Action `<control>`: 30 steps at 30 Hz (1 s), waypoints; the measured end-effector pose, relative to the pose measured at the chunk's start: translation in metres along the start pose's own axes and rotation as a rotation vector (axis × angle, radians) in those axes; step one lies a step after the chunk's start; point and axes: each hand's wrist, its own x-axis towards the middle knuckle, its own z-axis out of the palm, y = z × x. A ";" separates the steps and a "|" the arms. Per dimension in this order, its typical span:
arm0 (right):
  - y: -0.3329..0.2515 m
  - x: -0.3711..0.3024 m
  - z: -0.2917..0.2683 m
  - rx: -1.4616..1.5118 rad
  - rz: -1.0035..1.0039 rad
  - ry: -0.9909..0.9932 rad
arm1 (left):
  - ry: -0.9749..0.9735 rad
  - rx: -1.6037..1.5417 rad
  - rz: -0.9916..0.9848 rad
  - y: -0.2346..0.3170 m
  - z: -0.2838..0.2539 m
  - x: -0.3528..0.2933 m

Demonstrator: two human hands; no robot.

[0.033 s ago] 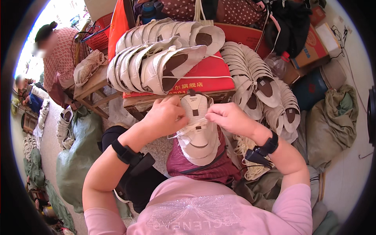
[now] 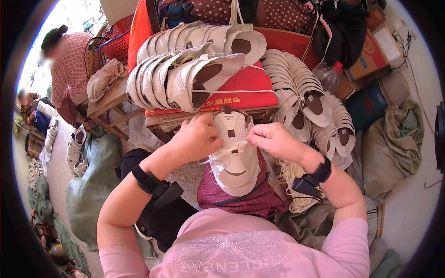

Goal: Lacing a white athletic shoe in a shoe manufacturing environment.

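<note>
A white shoe upper (image 2: pixel 234 169) lies on my lap over a maroon striped cloth (image 2: pixel 213 190), its toe toward me. Its perforated tongue (image 2: pixel 232 124) stands up toward the wooden stand. My left hand (image 2: pixel 198 138) is closed, its curled fingers gripping the upper's left edge; the fingertips are partly hidden. A pale shoelace (image 2: pixel 234 148) runs across the upper below the tongue. On the right side, my right hand (image 2: pixel 274 140) pinches this lace between thumb and forefinger, just beside the upper.
Rows of white shoe uppers (image 2: pixel 178 85) rest on a red box (image 2: pixel 252 85) upon the wooden stand (image 2: pixel 157 123). More stacked uppers (image 2: pixel 289 76) hang at its right, above a bundle of laces (image 2: pixel 292 178). Green sacks (image 2: pixel 95 194) lie left; a person (image 2: pixel 72 65) is at far left.
My right hand has shifted slightly to the right with the lace, drawing it a little outward. My left hand and the shoe upper stay nearly where they were.
</note>
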 end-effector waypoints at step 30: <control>0.031 0.021 -0.032 -0.418 -0.669 -0.038 | 0.005 -0.129 -0.186 0.044 0.041 0.050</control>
